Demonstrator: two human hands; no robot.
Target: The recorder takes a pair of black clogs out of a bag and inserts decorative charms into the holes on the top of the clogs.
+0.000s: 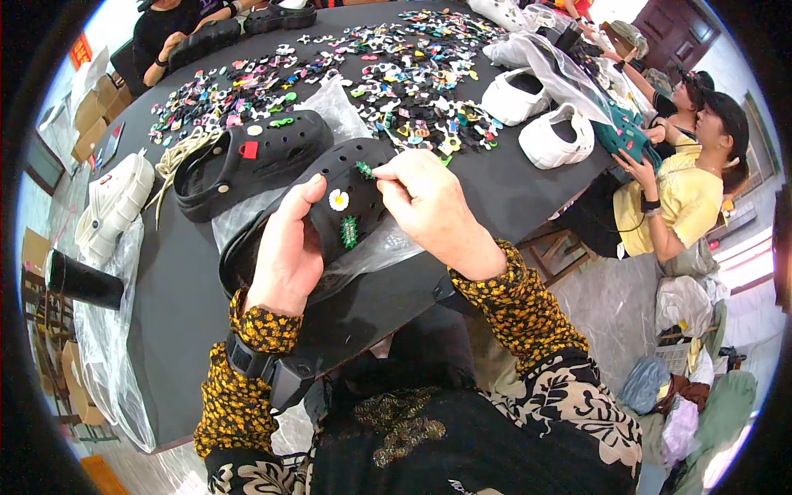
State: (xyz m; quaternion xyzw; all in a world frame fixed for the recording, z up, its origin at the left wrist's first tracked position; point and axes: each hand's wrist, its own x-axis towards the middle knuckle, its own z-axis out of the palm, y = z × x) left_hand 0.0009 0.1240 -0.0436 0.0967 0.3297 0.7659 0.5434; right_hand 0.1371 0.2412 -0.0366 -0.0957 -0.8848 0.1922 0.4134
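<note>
A black clog (pixel 338 219) lies on a clear plastic bag (pixel 392 247) at the table's near edge. My left hand (pixel 289 247) is closed on its near side, thumb up and the other fingers partly hidden. With thumb and forefinger, my right hand (pixel 429 210) pinches a small green shoe charm (pixel 365 171) against the holes near the toe. A white daisy charm (pixel 339 200) and a spiky green charm (pixel 349 232) sit on the clog's upper. Just behind it stands a second black clog (pixel 256 161) with red, white and green charms.
Loose colourful charms (pixel 412 74) cover the far middle of the dark table (pixel 363 318). White clogs (pixel 557 136) stand at the right, another white clog (pixel 115 206) at the left beside a black cylinder (pixel 82 279). Pale cords (pixel 177 161) lie by the second clog. Co-workers handle clogs on both sides.
</note>
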